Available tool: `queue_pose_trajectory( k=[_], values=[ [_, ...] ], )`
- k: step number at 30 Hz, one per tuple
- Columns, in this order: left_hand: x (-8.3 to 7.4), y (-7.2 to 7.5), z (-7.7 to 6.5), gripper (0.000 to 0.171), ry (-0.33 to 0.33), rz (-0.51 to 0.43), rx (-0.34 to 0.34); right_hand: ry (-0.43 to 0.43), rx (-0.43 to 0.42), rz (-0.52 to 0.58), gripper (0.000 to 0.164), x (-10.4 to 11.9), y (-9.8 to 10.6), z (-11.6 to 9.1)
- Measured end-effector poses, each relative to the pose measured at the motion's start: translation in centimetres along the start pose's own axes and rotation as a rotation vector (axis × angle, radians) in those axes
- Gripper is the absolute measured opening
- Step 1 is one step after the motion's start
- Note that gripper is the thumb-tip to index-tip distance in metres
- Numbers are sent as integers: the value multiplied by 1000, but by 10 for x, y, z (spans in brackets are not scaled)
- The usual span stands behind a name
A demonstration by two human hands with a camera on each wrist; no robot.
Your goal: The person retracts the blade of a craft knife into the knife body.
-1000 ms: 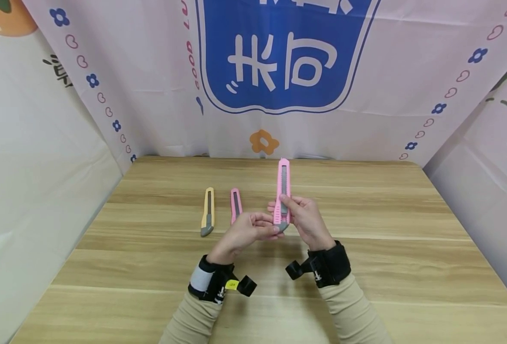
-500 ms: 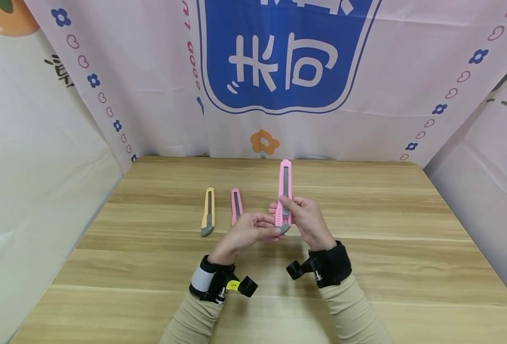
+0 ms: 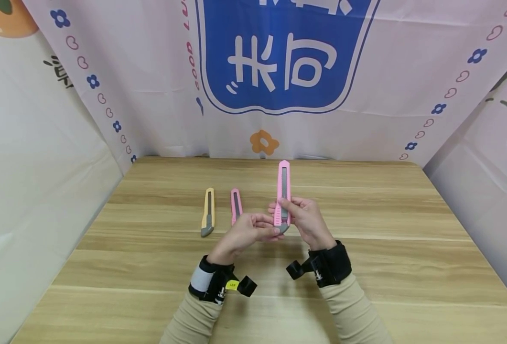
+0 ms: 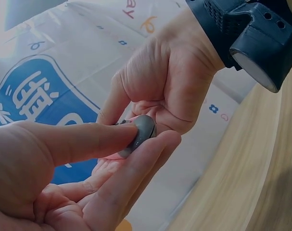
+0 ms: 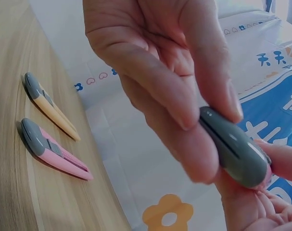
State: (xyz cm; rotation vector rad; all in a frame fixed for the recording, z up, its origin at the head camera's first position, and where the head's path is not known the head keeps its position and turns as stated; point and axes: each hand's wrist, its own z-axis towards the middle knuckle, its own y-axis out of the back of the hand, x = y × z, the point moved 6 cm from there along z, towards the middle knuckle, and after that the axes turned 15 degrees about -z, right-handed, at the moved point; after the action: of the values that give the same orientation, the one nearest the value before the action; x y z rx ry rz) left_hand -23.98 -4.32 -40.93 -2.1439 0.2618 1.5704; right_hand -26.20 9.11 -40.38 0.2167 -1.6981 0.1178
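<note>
A pink utility knife with a grey end cap [image 3: 284, 186] is held upright above the table, its tip pointing away from me. My left hand [image 3: 251, 228] pinches the grey cap between thumb and fingers; the left wrist view shows this cap [image 4: 145, 129] end-on. My right hand [image 3: 308, 219] grips the knife's lower half from the right, thumb on its front near the grey slider. No blade can be made out beyond the tip. On the table to the left lie a second pink utility knife [image 3: 236, 204], partly hidden by my left hand, and a yellow utility knife [image 3: 208, 212].
The wooden table [image 3: 386, 215] reaches back to a printed cloth [image 3: 163, 95] hanging behind it. Cloth also hangs on both sides. Each wrist wears a black strap with a small camera [image 3: 296, 270]. In the right wrist view, the two lying knives are side by side.
My right thumb has slid slightly down the pink utility knife, and its tip sits a little lower. Both hands keep nearly the same place. The two knives on the table have not moved.
</note>
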Motion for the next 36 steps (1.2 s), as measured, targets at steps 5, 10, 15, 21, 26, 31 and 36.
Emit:
queue_pose_trajectory(
  k=[5, 10, 15, 21, 26, 31, 36],
  values=[
    [-1, 0, 0, 29, -6, -8, 2, -11, -9, 9, 41, -1, 0, 0],
    [-1, 0, 1, 28, -11, -5, -17, -24, -14, 39, 43, -2, -1, 1],
    [-1, 1, 2, 28, -14, -5, -40, -33, -16, 50, 45, -3, -2, 1],
    [0, 3, 2, 28, -5, -9, -47, -39, -25, 32, 44, -4, -4, 2],
    [0, 3, 1, 28, -4, -4, -50, -26, -32, 5, 41, -4, -4, 3],
    [0, 3, 2, 27, -12, 7, -54, 8, -33, -18, 38, -2, -4, 2],
    [1, 3, 2, 28, -2, 8, -49, 11, -22, 0, 38, 0, -3, 0]
  ],
)
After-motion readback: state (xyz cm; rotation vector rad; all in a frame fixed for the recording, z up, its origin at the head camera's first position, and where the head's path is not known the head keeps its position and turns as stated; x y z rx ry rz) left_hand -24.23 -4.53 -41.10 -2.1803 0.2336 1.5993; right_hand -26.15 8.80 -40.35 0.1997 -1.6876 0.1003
